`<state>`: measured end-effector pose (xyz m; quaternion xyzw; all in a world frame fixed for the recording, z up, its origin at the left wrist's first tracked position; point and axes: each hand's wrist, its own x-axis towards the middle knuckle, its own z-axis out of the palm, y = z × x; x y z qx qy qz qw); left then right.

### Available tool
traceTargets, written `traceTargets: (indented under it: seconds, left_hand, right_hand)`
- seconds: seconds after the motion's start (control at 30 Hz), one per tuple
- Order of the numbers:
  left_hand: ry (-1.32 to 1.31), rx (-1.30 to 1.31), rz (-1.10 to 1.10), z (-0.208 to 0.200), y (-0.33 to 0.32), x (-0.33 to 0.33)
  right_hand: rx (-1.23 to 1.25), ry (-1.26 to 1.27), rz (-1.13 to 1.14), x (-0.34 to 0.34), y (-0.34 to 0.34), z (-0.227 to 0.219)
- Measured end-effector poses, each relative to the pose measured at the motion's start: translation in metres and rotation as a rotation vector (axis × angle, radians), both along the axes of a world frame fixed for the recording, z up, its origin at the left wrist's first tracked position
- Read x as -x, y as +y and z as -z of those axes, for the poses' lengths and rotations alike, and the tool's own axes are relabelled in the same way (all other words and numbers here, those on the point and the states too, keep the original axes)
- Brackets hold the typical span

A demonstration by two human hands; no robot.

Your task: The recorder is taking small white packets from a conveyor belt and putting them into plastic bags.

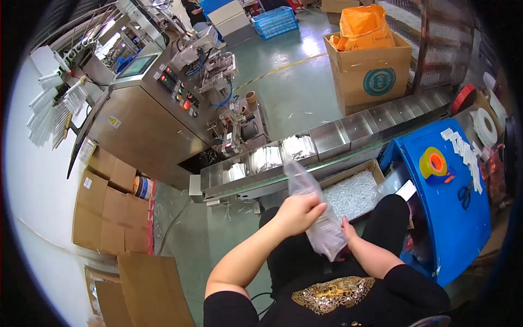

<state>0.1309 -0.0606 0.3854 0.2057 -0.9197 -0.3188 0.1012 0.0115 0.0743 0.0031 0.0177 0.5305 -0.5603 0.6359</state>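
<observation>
Translucent plastic bag (322, 233), long and narrow, is held above the person's lap, its long axis slanting from upper left to lower right. The far end is pointed toward the compartmented metal conveyor (330, 137), while the near end is angled down toward the body. The bag is gripped across its middle by the closed left hand (300, 211), with the thumb laid over the plastic. Its lower right edge is touched by the right hand (350, 232); the fingers are hidden, so whether that hand is closed cannot be told. The bag's contents cannot be made out through the creased film. Beyond the right hand, a shallow carton (351, 174) is filled with small white pieces (350, 195). Slender white pieces are also heaped in neighbouring compartments toward the conveyor's left end. Past the conveyor, an orange bag (369, 34) is held in a tall cardboard box (354, 82), from whose open top it is seen protruding.
</observation>
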Motion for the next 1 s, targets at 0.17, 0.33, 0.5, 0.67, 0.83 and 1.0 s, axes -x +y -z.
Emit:
traceTargets:
  seconds: [0.17,0.33,0.5,0.67,0.83,1.0]
  left_hand:
    - [-0.091,0.152,0.159,0.011,-0.008,0.063]
    - [-0.170,0.193,0.236,0.018,-0.009,0.078]
    - [-0.042,-0.115,0.208,-0.031,0.010,0.070]
    - [-0.021,-0.487,-0.002,-0.057,0.025,0.028]
    - [0.061,-0.539,-0.193,-0.044,0.023,-0.033]
    - [0.091,-0.608,-0.375,-0.022,0.038,-0.076]
  right_hand:
    - [0.148,-0.291,0.226,0.019,0.003,0.012]
    - [0.114,-0.315,0.361,0.031,0.012,-0.045]
    - [0.463,-0.343,0.347,0.054,-0.003,-0.056]
    - [0.650,-0.665,0.143,0.056,-0.005,-0.107]
    - [0.455,-0.354,-0.077,0.030,-0.002,-0.140]
    - [0.432,-0.604,-0.168,-0.003,-0.006,-0.105]
